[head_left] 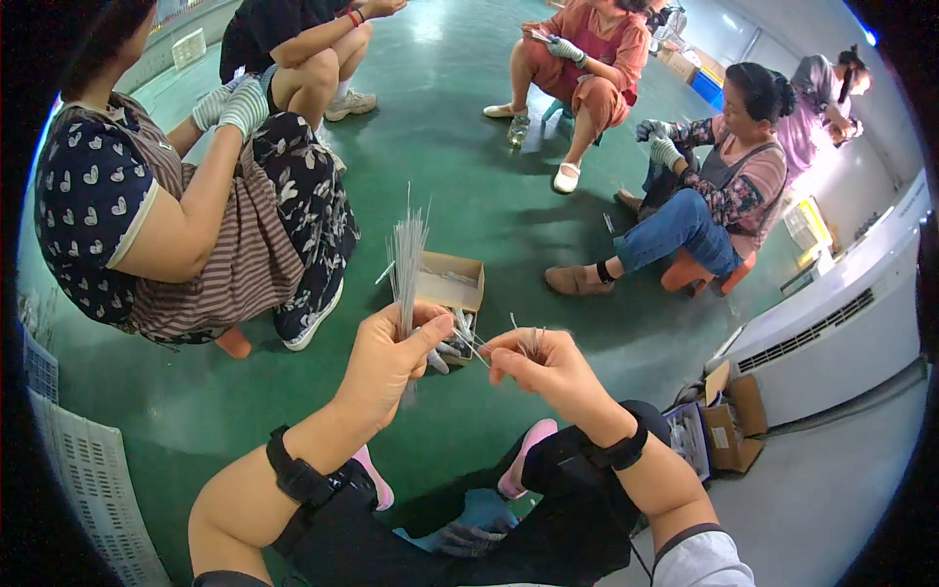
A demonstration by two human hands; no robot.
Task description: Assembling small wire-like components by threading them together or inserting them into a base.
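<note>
Thin wire bundle (405, 256), pale, upright, fanned

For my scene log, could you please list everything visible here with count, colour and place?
Thin rods: one bundle, pale grey, upright in the left hand.
Loose rods: a few, grey, pinched in the right hand.
Cardboard box: one, brown, on the green floor past the hands.
Small cartons: a few, brown, floor at right.
Seated people: five, around the floor.
White unit: one, right edge.
Wrist straps: two, black.
Left hand: one, gripping the bundle.
Right hand: one, holding loose rods.
</note>
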